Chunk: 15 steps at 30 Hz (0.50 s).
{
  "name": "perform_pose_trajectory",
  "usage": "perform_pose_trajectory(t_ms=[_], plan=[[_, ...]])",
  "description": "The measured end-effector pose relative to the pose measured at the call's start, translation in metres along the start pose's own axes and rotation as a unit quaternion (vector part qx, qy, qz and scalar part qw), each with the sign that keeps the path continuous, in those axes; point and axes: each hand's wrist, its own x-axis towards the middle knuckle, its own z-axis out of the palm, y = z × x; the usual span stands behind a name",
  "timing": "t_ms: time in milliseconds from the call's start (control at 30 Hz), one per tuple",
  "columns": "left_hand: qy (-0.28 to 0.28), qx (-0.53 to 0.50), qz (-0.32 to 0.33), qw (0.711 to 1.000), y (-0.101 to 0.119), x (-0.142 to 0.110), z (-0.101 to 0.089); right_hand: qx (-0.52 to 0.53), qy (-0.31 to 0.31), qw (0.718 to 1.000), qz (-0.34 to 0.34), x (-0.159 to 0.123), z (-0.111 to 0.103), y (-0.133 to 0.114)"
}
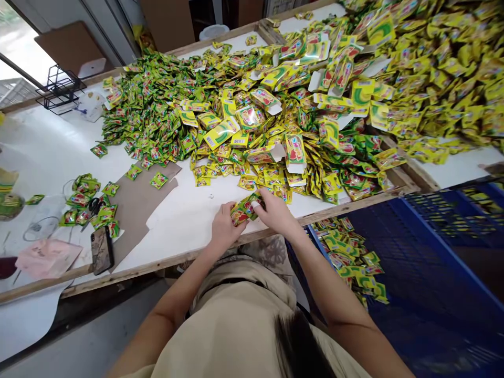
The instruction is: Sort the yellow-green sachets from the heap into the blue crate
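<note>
Close to the table's front edge, my left hand (226, 226) is closed around the left end of some green and yellow candy packets (243, 211). My right hand (275, 210) grips the right end of the same packets, its thumb on top. How many packets lie between the fingers I cannot make out. Just beyond my hands spreads a big heap of green packets (157, 110) and yellow packets (283, 176). Small yellow cardboard boxes (222, 132), several with open flaps, lie on the heap.
Left on the white table (173, 210) are a phone (101, 250), scissors (93, 206), grey cardboard (136, 199), a pink bag (48, 257) and a black wire rack (59, 89). Blue crates (413, 252) with filled boxes (350, 257) stand below at right. A wooden divider (413, 176) splits the tabletop.
</note>
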Motion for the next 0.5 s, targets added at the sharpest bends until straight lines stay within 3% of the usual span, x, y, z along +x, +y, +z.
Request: perform_pose_trajectory(t_ms=[100,300,500], plan=[[-0.022,0.005,0.007,1.000,0.000,0.001,-0.002,-0.040,-0.038,0.998,-0.015,0.010,-0.011,-0.001],[-0.103,-0.058,0.012,0.993,-0.004,0.005,-0.009,-0.087,-0.062,0.985,-0.132,0.029,-0.015,0.006],[-0.079,-0.147,-0.065,0.984,0.003,0.009,-0.006,-0.059,0.056,0.985,-0.154,0.027,0.020,0.012]])
